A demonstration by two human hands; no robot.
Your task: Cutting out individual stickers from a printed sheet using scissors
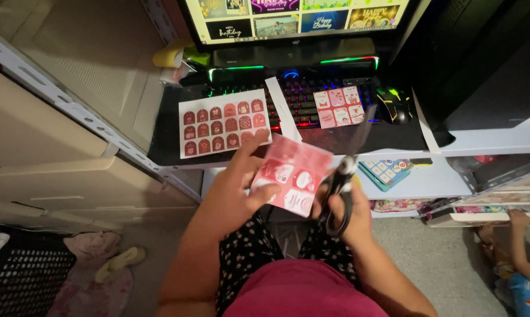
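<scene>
From the head view, the left hand (238,191) pinches a red printed sheet (294,174) between thumb and fingers, held over the lap just below the tabletop (359,141) edge. The right hand (344,214) has its grip closed through the handles of black scissors (347,167), blades pointing up beside the sheet's right edge. A larger red sticker sheet (222,122) lies on the tabletop near a lit keyboard (300,97).

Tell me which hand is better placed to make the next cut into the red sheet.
Probably the right hand: it holds the scissors beside the red sheet, which the left hand grips.
</scene>
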